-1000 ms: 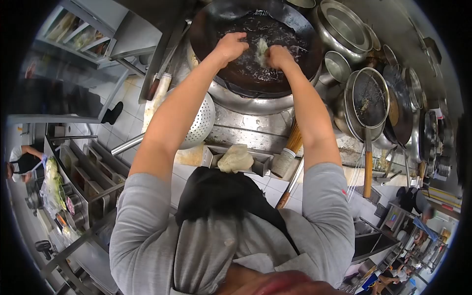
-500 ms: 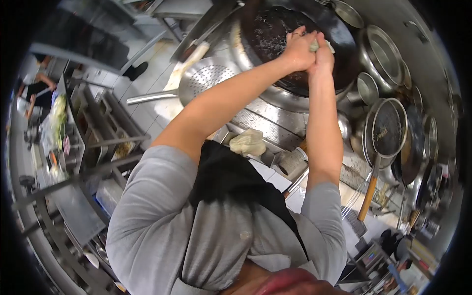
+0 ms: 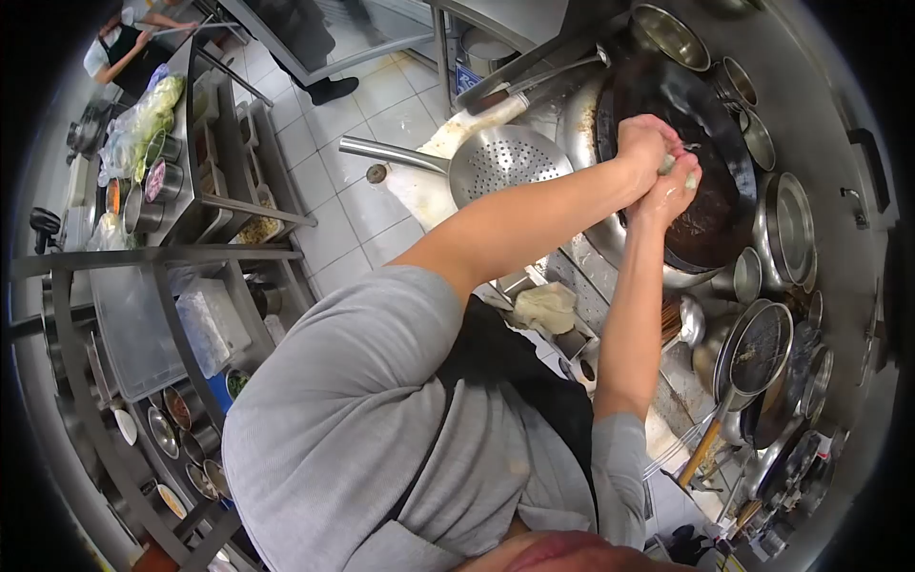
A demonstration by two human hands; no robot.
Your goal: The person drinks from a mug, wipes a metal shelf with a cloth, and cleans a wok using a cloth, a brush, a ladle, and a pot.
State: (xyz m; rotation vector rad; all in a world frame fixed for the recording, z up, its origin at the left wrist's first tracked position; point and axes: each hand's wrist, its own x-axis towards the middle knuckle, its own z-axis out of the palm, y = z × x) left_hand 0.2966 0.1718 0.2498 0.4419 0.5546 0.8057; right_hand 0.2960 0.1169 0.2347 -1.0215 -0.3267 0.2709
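Over the big dark wok (image 3: 710,224), my left hand (image 3: 646,145) and my right hand (image 3: 673,194) are clasped together. Squeezed between them is a small pale, whitish-green wad (image 3: 692,179); it may be a wet cloth, but most of it is hidden by my fingers. Both hands are closed around it. Dark, wet-looking metal shows inside the wok below. Left of the wok lies a perforated metal strainer (image 3: 510,162) with a long handle. A crumpled cream cloth (image 3: 546,308) rests nearer my body.
Metal bowls (image 3: 789,229) and a wooden-handled sieve (image 3: 761,348) crowd the right side. A ladle (image 3: 690,322) lies near my right forearm. At left are a metal rack (image 3: 152,255) and a counter with bagged vegetables (image 3: 152,119). Another person (image 3: 129,52) stands beyond.
The view has turned, so the wok and hands appear lower and farther right. My hands stay clasped around the pale wad, with the grip rotated slightly.
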